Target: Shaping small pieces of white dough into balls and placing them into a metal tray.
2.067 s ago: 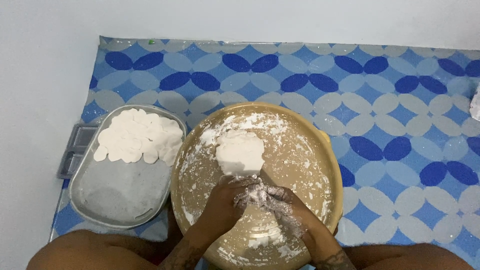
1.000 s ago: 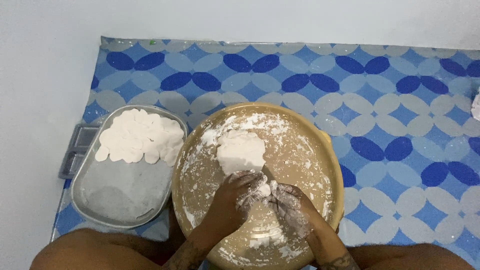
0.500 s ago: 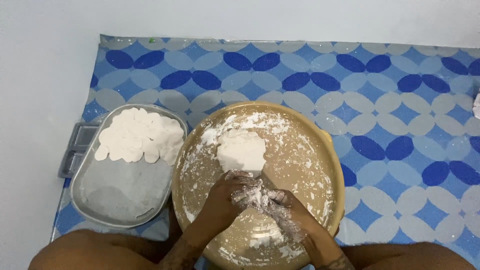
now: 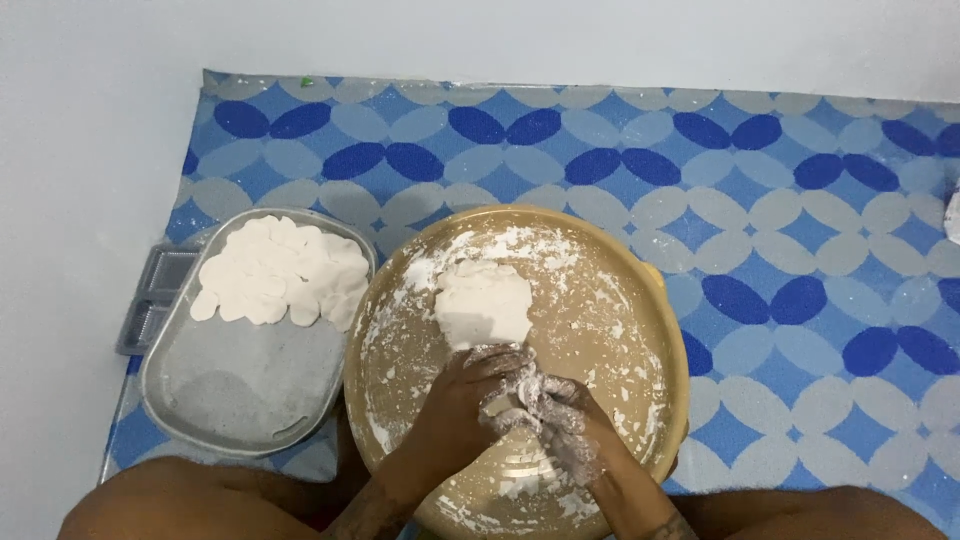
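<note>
Nearest to the person, both hands meet low in the round tan basin [image 4: 655, 300], over its near half. The left hand [image 4: 462, 392] curls around from the side and the right hand [image 4: 560, 418], caked white with flour, presses against it; together they are closed on a small piece of dough [image 4: 508, 400], pinched between the fingers as if to flatten or round it, though most of the piece is hidden by the grip. The basin's smooth plastic floor is smeared and speckled with dry flour, thick in patches, which keeps the sticky stuff from clinging.

Just beyond the hands, touching the left one's knuckles, sits the main dough lump [image 4: 484, 302], pale, soft-looking and roughly squarish with rumpled edges, close by so bits can be pulled off.

To the left, beside the basin, lies a dull metal tray [image 4: 240, 385] with rounded corners. Its far end carries a heap of flat white dough discs [image 4: 280, 272], overlapping like scales; its near end shows only a floury film.

Everything rests on a floor mat [image 4: 800, 200] patterned in blue and grey ovals.
</note>
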